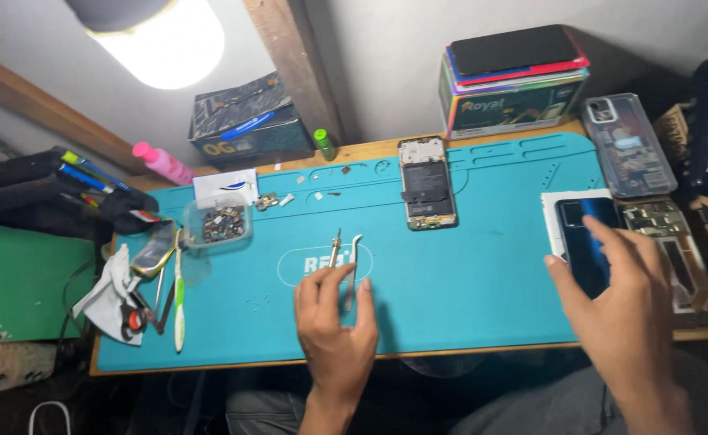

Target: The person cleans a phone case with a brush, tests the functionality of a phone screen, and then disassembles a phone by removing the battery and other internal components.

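My left hand [336, 326] rests on the teal work mat [467, 266] near its front edge, fingers pinching a small screwdriver [334, 249] and curved tweezers [354, 266] that lie side by side. My right hand [616, 302] reaches over the mat's right end, fingers spread, touching a dark blue phone back [583, 234] that lies on a white box. An opened phone [426, 184] with its battery exposed lies at the back middle of the mat, apart from both hands.
A clear tub of small parts [217, 224] and a white card sit at the back left. A toothbrush [179, 290], scissors and cloth lie at the left edge. Boxes [515, 89], a clear phone case [629, 145] and an opened phone frame [676, 250] crowd the right.
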